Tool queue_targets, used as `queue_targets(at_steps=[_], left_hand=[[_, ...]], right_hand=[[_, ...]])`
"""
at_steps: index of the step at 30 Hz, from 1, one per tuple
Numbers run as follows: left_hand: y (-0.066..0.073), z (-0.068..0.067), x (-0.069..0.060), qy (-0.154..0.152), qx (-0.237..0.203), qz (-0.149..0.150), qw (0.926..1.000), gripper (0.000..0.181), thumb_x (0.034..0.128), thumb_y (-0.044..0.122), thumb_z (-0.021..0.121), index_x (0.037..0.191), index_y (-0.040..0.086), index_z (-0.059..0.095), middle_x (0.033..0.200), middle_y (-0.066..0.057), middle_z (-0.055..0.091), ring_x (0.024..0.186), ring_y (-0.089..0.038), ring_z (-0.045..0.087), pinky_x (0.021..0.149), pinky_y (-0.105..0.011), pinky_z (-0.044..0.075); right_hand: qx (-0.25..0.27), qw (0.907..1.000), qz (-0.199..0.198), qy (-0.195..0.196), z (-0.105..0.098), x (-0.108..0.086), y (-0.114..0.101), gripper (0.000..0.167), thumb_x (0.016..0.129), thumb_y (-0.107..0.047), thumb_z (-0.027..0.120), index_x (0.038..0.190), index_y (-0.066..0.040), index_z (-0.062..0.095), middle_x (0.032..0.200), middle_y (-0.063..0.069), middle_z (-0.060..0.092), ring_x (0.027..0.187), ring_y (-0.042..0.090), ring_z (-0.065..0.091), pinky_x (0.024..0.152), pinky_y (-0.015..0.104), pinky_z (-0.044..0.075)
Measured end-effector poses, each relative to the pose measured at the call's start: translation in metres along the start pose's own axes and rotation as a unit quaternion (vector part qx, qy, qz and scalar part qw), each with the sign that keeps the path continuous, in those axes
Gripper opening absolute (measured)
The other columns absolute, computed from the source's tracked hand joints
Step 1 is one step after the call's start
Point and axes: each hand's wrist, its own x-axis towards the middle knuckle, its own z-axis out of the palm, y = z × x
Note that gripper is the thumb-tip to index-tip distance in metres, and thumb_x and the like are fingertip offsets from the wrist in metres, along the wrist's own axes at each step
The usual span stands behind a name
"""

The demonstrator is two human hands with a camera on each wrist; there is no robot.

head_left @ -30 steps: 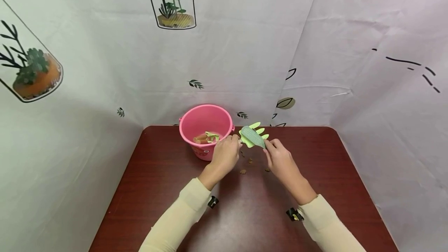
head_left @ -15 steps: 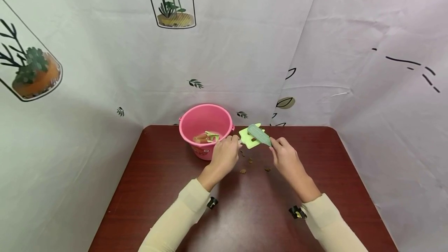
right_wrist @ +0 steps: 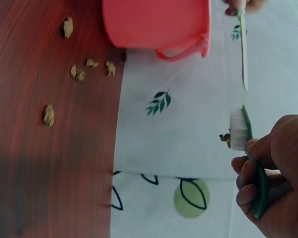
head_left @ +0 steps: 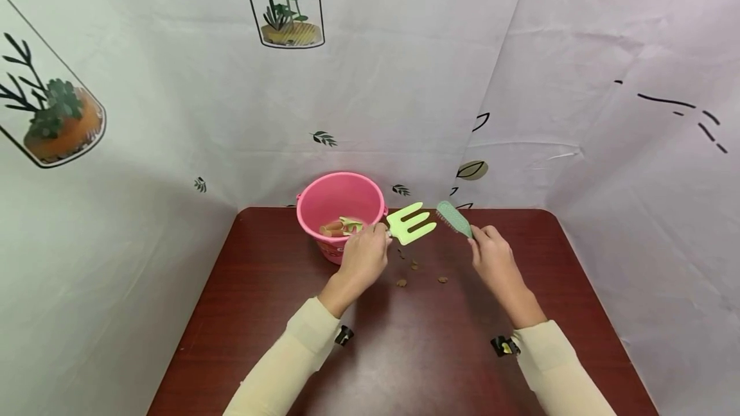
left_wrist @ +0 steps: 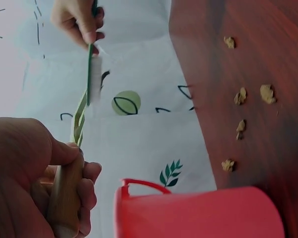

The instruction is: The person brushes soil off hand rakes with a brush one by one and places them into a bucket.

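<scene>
My left hand (head_left: 364,253) grips the wooden handle (left_wrist: 67,198) of a small garden hand fork (head_left: 407,223). Its light green tines point right, held above the table beside the bucket. In my right hand (head_left: 496,262) is a green brush (head_left: 453,217) with white bristles (right_wrist: 237,130) facing the fork. A narrow gap separates brush and tines in the head view. Close to the bristles is a small dark brown bit (right_wrist: 225,138); I cannot tell whether it clings or falls. Several dry brown clumps (right_wrist: 48,115) lie on the table under the tools.
A pink bucket (head_left: 332,252) stands at the back of the dark red-brown table (head_left: 260,313), left of the fork. Inside it lie tools with wooden handles (head_left: 331,228) and light green parts. A white printed cloth (head_left: 393,114) hangs right behind the table.
The brush has slid right along the fork and come off its tines, which now show fully. My right hand has moved right; my left hand has shifted slightly left.
</scene>
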Motion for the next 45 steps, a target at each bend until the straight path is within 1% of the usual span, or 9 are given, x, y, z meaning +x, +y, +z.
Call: queue_targets(at_steps=[7, 12, 16, 21, 27, 32, 38, 42, 45], left_hand=[[-0.014, -0.014, 0.002, 0.012, -0.017, -0.017, 0.9996, 0.019, 0.1011, 0.020, 0.066, 0.104, 0.001, 0.063, 0.090, -0.014, 0.069, 0.084, -0.033, 0.071, 0.073, -0.047, 0.057], [-0.028, -0.021, 0.003, 0.035, -0.027, -0.019, 0.9989, 0.020, 0.1002, 0.017, 0.067, 0.107, -0.002, 0.062, 0.088, -0.015, 0.067, 0.082, -0.034, 0.070, 0.070, -0.048, 0.057], [-0.041, -0.029, 0.006, 0.037, -0.040, -0.035, 0.9979, 0.020, 0.0989, 0.013, 0.067, 0.107, -0.004, 0.061, 0.089, -0.017, 0.066, 0.083, -0.035, 0.069, 0.070, -0.050, 0.056], [-0.059, -0.044, 0.011, 0.014, -0.055, -0.064, 0.9963, 0.019, 0.0994, 0.009, 0.063, 0.108, -0.008, 0.062, 0.095, -0.021, 0.064, 0.086, -0.035, 0.068, 0.079, -0.048, 0.058], [-0.078, -0.055, 0.019, -0.028, -0.028, -0.087, 0.9955, 0.015, 0.0948, 0.007, 0.066, 0.099, -0.008, 0.065, 0.094, -0.023, 0.062, 0.088, -0.036, 0.064, 0.081, -0.049, 0.058], [-0.089, -0.056, 0.027, -0.052, 0.002, -0.091, 0.9944, 0.007, 0.0889, 0.002, 0.069, 0.087, -0.003, 0.065, 0.088, -0.021, 0.066, 0.091, -0.038, 0.065, 0.083, -0.050, 0.057], [-0.096, -0.047, 0.038, -0.083, 0.025, -0.096, 0.9915, 0.020, 0.0898, 0.009, 0.075, 0.074, 0.004, 0.064, 0.073, -0.013, 0.067, 0.076, -0.034, 0.070, 0.070, -0.046, 0.058], [-0.099, -0.039, 0.043, -0.089, 0.042, -0.088, 0.9912, 0.017, 0.0887, 0.008, 0.076, 0.077, 0.003, 0.066, 0.071, -0.011, 0.068, 0.070, -0.031, 0.069, 0.066, -0.043, 0.057], [-0.097, -0.036, 0.047, -0.094, 0.039, -0.092, 0.9906, 0.013, 0.0879, 0.006, 0.075, 0.081, 0.001, 0.066, 0.073, -0.013, 0.069, 0.070, -0.031, 0.069, 0.065, -0.043, 0.056]], right_hand=[[0.009, 0.9998, 0.016, -0.010, -0.001, -0.004, 0.011, 0.027, 0.093, 0.006, 0.068, 0.118, 0.016, 0.068, 0.094, 0.025, 0.062, 0.078, 0.037, 0.064, 0.067, 0.050, 0.056], [0.003, 0.9985, 0.039, -0.039, 0.002, -0.007, 0.020, 0.027, 0.096, 0.003, 0.066, 0.119, 0.016, 0.067, 0.096, 0.026, 0.062, 0.080, 0.037, 0.064, 0.068, 0.049, 0.056], [0.001, 0.9972, 0.050, -0.055, 0.006, -0.012, 0.027, 0.027, 0.097, 0.002, 0.066, 0.120, 0.016, 0.067, 0.097, 0.026, 0.062, 0.080, 0.036, 0.064, 0.068, 0.049, 0.056], [0.000, 0.9973, 0.048, -0.056, 0.010, -0.019, 0.034, 0.027, 0.096, 0.002, 0.066, 0.120, 0.015, 0.067, 0.096, 0.024, 0.062, 0.079, 0.036, 0.064, 0.068, 0.049, 0.055], [-0.006, 0.9987, 0.028, -0.043, 0.012, -0.024, 0.039, 0.024, 0.095, 0.003, 0.068, 0.115, 0.015, 0.069, 0.091, 0.023, 0.062, 0.076, 0.034, 0.063, 0.066, 0.047, 0.055], [-0.011, 0.9993, 0.013, -0.033, 0.012, -0.026, 0.041, 0.023, 0.092, 0.004, 0.070, 0.113, 0.015, 0.070, 0.089, 0.022, 0.062, 0.075, 0.034, 0.063, 0.066, 0.048, 0.055], [-0.014, 0.9995, 0.004, -0.027, 0.012, -0.026, 0.043, 0.023, 0.090, 0.006, 0.071, 0.111, 0.015, 0.070, 0.087, 0.021, 0.062, 0.074, 0.035, 0.063, 0.066, 0.048, 0.055], [-0.015, 0.9994, 0.004, -0.030, 0.012, -0.026, 0.042, 0.023, 0.089, 0.007, 0.071, 0.111, 0.015, 0.070, 0.085, 0.021, 0.061, 0.073, 0.036, 0.063, 0.067, 0.048, 0.055], [-0.017, 0.9992, 0.010, -0.036, 0.012, -0.027, 0.041, 0.023, 0.090, 0.006, 0.071, 0.111, 0.015, 0.070, 0.086, 0.021, 0.061, 0.074, 0.036, 0.064, 0.067, 0.049, 0.055]])
